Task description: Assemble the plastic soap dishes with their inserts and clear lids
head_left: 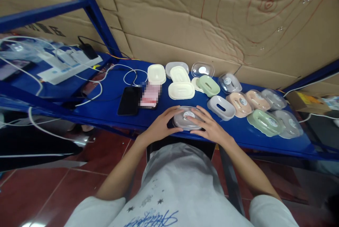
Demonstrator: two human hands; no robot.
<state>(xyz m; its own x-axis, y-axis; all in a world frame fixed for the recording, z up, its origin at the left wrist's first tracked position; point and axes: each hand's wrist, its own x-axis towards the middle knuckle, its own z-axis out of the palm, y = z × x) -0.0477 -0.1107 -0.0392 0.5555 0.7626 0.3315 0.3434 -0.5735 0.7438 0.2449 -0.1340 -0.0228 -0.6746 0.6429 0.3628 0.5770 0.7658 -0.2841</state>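
A grey oval dish with a clear lid and a round white label [182,118] rests at the front edge of the blue shelf [111,118]. My left hand [160,124] curves around its left end, thumb at the near side and fingers at the far side. From the right, my right hand [210,124] grips the other end, with fingers spread over the lid near the label. Just beyond my right hand lies an uncovered light grey dish with a dark slot [224,103]. Behind the held dish is a cream tray [181,90].
Lidded dishes in peach [239,104], green [265,121] and grey stand at the right. A green insert [209,85] and a loose clear lid [196,68] lie farther back. Two phones, one black [128,101], sit left of centre. Cables and a power strip [71,70] occupy the left.
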